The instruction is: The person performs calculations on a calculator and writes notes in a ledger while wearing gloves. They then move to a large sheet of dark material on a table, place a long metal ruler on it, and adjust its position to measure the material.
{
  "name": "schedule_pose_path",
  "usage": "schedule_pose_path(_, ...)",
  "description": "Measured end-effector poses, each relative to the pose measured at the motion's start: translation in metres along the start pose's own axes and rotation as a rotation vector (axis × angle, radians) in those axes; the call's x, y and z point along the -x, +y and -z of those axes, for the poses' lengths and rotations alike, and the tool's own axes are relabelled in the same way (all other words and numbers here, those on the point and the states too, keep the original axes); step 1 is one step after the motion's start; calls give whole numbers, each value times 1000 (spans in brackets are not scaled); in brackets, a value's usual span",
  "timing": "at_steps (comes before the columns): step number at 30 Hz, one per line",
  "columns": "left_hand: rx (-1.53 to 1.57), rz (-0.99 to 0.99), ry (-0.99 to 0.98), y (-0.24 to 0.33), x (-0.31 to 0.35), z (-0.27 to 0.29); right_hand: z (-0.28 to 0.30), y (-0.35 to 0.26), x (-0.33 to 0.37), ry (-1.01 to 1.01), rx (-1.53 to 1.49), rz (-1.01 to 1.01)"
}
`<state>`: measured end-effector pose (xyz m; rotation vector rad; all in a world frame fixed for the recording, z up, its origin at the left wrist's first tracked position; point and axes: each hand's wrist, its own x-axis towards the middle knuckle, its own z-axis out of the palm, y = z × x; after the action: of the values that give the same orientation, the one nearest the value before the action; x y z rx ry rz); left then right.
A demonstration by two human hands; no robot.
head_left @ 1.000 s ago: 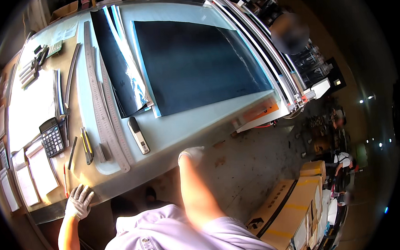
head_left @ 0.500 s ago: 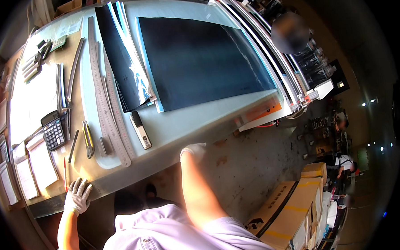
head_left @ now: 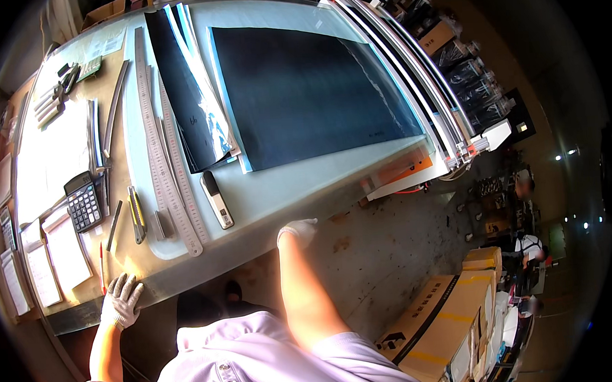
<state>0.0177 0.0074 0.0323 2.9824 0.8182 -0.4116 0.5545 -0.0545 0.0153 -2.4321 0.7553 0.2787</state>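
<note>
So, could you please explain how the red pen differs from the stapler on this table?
Colour: the red pen is red, whereas the stapler is black and silver.
Thickness: the pen is very slim; the stapler is clearly wider.
Place: the pen lies on the tan surface, while the stapler lies on the pale blue mat.
Shared: both are elongated and lie with one end toward the table's near edge.

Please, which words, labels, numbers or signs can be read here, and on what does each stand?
Cardboard box: dark printed characters, not copied here.
Calculator: key markings, too small.
Long metal ruler: scale markings, too small.
Narrow dark sheet: small mark, unclear.
Wide dark sheet: small marks, unreadable.
</note>
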Motion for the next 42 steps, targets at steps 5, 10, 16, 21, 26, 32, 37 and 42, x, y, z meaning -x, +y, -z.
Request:
schedule_pose_path(5,9,1,-6,0,-1,2,-1,2,-5,-25,33,30)
schedule_pose_path(10,12,-11,15,-1,-2,0,-28,19,-20,172,127,173)
schedule_pose_path(16,-8,-7,26,0,0,-1,4,0,5,16,-13,61)
schedule_pose_path(21,-5,-10,28,0,-2,1,-2,3,-4,26,-16,48)
schedule_pose_path(26,-4,-11,20,1,-1,2,-16,9,-11,71,-19,53)
schedule_pose_path(32,15,-11,31,0,-3,3,-41,21,-35,108,-10,51)
schedule_pose_path(37,27,-11,45,1,-3,4,-33,20,-28,84,-83,82)
schedule_pose_path(42,17,-10,41,0,-1,2,2,0,0,-41,-64,5)
